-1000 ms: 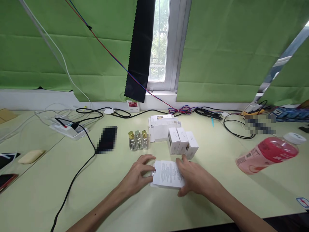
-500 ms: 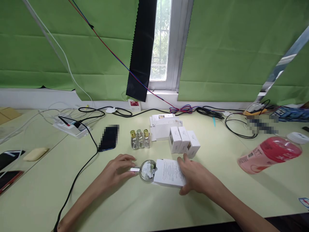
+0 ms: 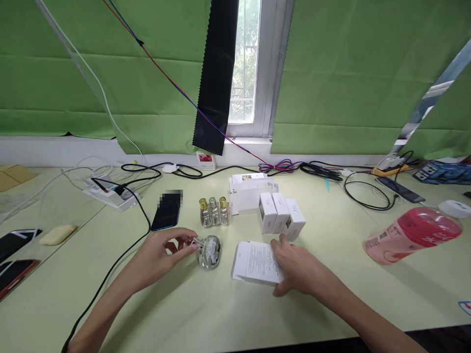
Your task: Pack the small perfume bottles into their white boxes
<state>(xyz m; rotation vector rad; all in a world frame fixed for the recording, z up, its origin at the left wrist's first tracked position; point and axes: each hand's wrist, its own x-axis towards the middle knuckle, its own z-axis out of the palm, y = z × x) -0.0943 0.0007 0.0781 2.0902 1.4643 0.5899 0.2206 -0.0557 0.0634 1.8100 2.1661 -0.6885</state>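
My left hand [image 3: 162, 255] grips a round clear glass bottle [image 3: 209, 251] by its silver cap, just above the pale green table [image 3: 221, 314]. The bottle is clear of the white printed box [image 3: 255, 262], which lies flat on the table with its open end toward the bottle. My right hand [image 3: 300, 269] rests on the box's right side and holds it down. Behind them stand three small gold-capped bottles [image 3: 214, 212] in a row and three small white boxes [image 3: 281, 212].
A larger white box [image 3: 252, 193] sits behind the small ones. A dark phone [image 3: 167, 212] and a black cable [image 3: 121, 255] lie left, a power strip [image 3: 110, 195] beyond. A pink plastic jar [image 3: 410, 234] lies on its side at right. Cables run along the back wall.
My left hand has pulled the round bottle leftward out of the white box, fully clear of it now. My right hand has stayed on the box.
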